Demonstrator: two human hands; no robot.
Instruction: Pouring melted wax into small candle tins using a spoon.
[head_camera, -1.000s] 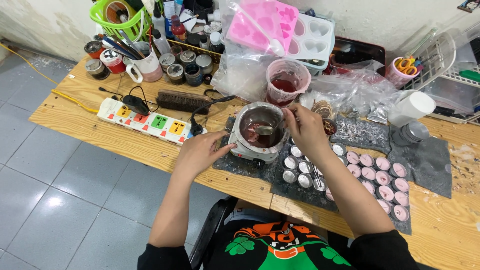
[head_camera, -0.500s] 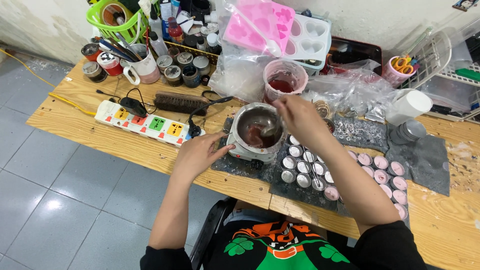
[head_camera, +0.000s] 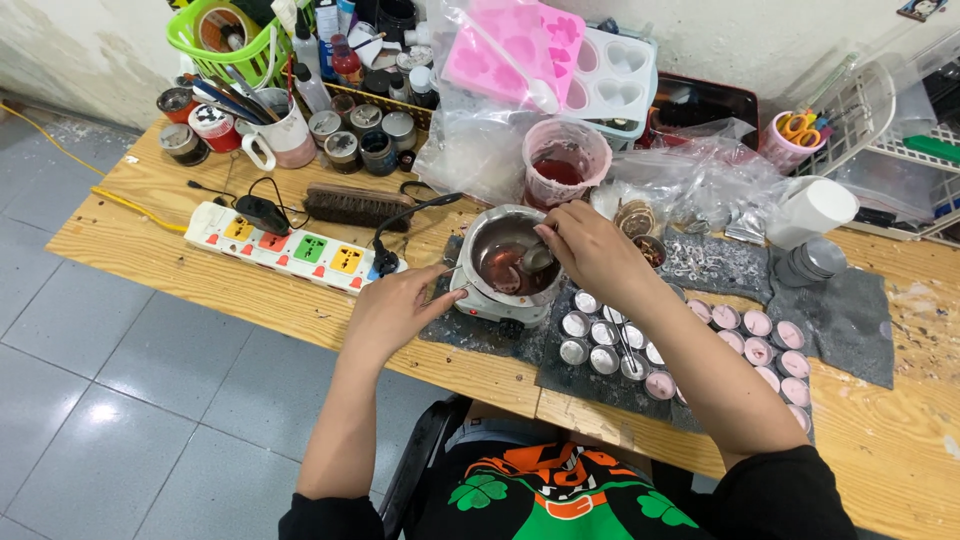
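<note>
A small round metal melting pot (head_camera: 487, 237) holds reddish-pink liquid and stands on a white heater base (head_camera: 487, 303) on the wooden table (head_camera: 170, 250). My right hand (head_camera: 590, 250) is over the pot's right rim and grips a metal spoon (head_camera: 533, 260) whose bowl dips into the liquid. My left hand (head_camera: 395, 308) rests on the table just left of the base, fingertips touching its side. Right of the pot lie rows of small round tins (head_camera: 592, 343), several empty and several filled with pink wax (head_camera: 757, 337).
A multicoloured power strip (head_camera: 290, 245) and a brush (head_camera: 355, 205) lie left of the pot. Behind stand a pink-stained plastic cup (head_camera: 563, 162), pink and white heart moulds (head_camera: 545, 60), jars, a mug (head_camera: 285, 135) and a green basket (head_camera: 220, 35). Plastic bags and white cups (head_camera: 815, 210) are at right.
My right hand has drawn slightly back over the pot with the spoon now dipped in the liquid. My left hand stays beside the heater base.
</note>
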